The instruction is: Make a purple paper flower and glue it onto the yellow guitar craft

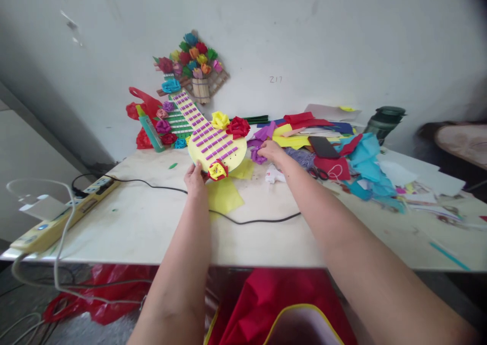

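Observation:
My left hand (196, 178) grips the lower edge of a yellow paper guitar (216, 141), its fingers closed round the rim. The guitar leans tilted, with purple stripes along its neck and body. A yellow paper rose (219, 120) and a red paper rose (238, 127) sit on its upper side. Near my left fingers is a yellow rose with red edges (217, 170). My right hand (271, 151) is closed on crumpled purple paper (258, 154), just right of the guitar; its fingertips are partly hidden. Close below it lies a white glue gun (274, 174).
Yellow paper (225, 197) and a black cable (243, 222) lie in front. Coloured paper (367, 157), a phone (323, 147), scissors (318, 173) and a dark bottle (384, 122) are right. Left are a power strip (72, 214) and a glue bottle (150, 131). A flower decoration (201, 89) stands against the wall.

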`<state>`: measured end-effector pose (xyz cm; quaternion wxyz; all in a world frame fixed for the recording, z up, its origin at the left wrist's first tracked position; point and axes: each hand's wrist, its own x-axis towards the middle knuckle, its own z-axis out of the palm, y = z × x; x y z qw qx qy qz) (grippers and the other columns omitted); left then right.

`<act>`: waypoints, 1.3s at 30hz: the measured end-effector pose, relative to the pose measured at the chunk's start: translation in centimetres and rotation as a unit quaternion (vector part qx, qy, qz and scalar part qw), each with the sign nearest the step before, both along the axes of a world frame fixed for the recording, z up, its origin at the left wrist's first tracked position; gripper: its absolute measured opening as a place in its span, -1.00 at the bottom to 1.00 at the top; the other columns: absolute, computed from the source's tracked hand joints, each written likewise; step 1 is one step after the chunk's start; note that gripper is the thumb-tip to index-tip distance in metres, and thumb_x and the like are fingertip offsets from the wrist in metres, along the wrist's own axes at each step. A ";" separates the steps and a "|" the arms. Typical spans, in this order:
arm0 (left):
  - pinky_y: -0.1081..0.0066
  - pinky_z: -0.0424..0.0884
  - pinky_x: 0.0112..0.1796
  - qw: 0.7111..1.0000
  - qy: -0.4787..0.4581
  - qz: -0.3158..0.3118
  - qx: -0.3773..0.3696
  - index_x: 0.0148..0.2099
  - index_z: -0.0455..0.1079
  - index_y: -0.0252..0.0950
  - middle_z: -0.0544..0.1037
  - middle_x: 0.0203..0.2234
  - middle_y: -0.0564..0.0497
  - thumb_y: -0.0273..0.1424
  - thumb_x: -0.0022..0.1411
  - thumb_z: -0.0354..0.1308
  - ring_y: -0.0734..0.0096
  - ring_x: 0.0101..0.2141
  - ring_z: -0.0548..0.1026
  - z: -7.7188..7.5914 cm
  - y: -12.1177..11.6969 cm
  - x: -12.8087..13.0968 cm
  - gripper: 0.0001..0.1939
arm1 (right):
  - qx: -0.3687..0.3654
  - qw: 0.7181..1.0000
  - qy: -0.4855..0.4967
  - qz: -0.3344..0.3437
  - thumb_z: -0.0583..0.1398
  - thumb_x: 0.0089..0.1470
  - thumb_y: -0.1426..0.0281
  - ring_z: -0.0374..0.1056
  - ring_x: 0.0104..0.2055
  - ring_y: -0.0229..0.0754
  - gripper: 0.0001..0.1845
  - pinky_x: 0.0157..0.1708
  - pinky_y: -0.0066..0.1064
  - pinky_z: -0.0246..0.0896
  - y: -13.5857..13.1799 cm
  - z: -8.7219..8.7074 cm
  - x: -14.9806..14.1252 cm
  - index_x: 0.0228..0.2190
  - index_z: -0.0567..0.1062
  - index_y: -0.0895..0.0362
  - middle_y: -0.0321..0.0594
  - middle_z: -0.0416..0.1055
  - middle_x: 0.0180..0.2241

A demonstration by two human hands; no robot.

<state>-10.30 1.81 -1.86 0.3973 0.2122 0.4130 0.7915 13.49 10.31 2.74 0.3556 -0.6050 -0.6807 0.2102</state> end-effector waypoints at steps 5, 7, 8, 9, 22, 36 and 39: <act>0.52 0.31 -0.61 1.000 0.007 -0.004 -0.005 -0.40 0.34 -0.34 0.32 -0.69 0.15 -0.27 -0.18 0.32 0.62 -0.69 0.24 0.2 -0.2 0.1 -0.68 | 0.045 0.979 0.197 0.016 0.16 -0.35 0.43 0.18 -0.52 -0.28 -0.90 -0.48 -0.41 0.08 -2.8 0.8 2.4 -0.60 0.36 0.14 -0.34 0.27 -0.60; 0.52 0.30 -0.62 1.000 0.009 -0.004 -0.003 -0.41 0.34 -0.34 0.33 -0.70 0.15 -0.27 -0.18 0.32 0.61 -0.70 0.25 0.1 -0.3 0.1 -0.68 | 0.057 0.957 0.274 0.077 0.16 -0.35 0.43 0.17 -0.51 -0.31 -0.87 -0.45 -0.41 0.09 -3.9 1.2 2.9 -0.57 0.37 0.15 -0.35 0.29 -0.57; 0.52 0.30 -0.62 1.000 0.012 -0.006 -0.001 -0.40 0.35 -0.34 0.33 -0.69 0.14 -0.27 -0.18 0.32 0.60 -0.69 0.26 0.1 -0.4 0.1 -0.68 | 0.062 0.947 0.298 0.106 0.16 -0.34 0.42 0.17 -0.50 -0.32 -0.86 -0.43 -0.41 0.10 -4.4 1.4 3.0 -0.56 0.38 0.16 -0.35 0.30 -0.56; 0.51 0.31 -0.63 1.000 0.016 -0.009 0.001 -0.40 0.36 -0.34 0.35 -0.68 0.13 -0.27 -0.18 0.32 0.59 -0.69 0.27 0.0 -0.4 0.1 -0.68 | 0.064 0.939 0.312 0.133 0.17 -0.34 0.42 0.17 -0.49 -0.32 -0.86 -0.41 -0.41 0.10 -4.9 1.5 3.0 -0.55 0.38 0.16 -0.34 0.31 -0.56; 0.48 0.34 -0.60 0.997 0.058 -0.049 0.012 -0.36 0.42 -0.34 0.43 -0.60 0.06 -0.27 -0.22 0.35 0.54 -0.64 0.34 -0.5 -0.2 0.0 -0.65 | 0.055 0.933 0.317 0.164 0.16 -0.33 0.45 0.21 -0.47 -0.30 -0.83 -0.40 -0.40 0.15 -6.7 0.9 1.6 -0.52 0.41 0.17 -0.35 0.32 -0.54; 0.49 0.32 -0.61 0.996 0.069 -0.056 0.003 -0.33 0.43 -0.35 0.41 -0.63 0.08 -0.25 -0.22 0.35 0.56 -0.66 0.33 -0.4 -0.4 0.3 -0.62 | 0.064 0.952 0.272 0.121 0.21 -0.31 0.47 0.35 -0.40 -0.24 -0.69 -0.37 -0.37 0.29 -6.5 0.5 0.1 -0.39 0.31 0.12 -0.30 0.39 -0.44; 0.50 0.32 -0.60 0.996 0.065 -0.058 0.000 -0.33 0.43 -0.35 0.42 -0.61 0.07 -0.25 -0.22 0.36 0.55 -0.65 0.34 -0.2 -0.5 0.4 -0.62 | 0.073 0.963 0.233 0.115 0.22 -0.30 0.46 0.33 -0.41 -0.24 -0.80 -0.34 -0.35 0.28 -6.3 0.4 0.1 -0.48 0.37 0.16 -0.29 0.40 -0.47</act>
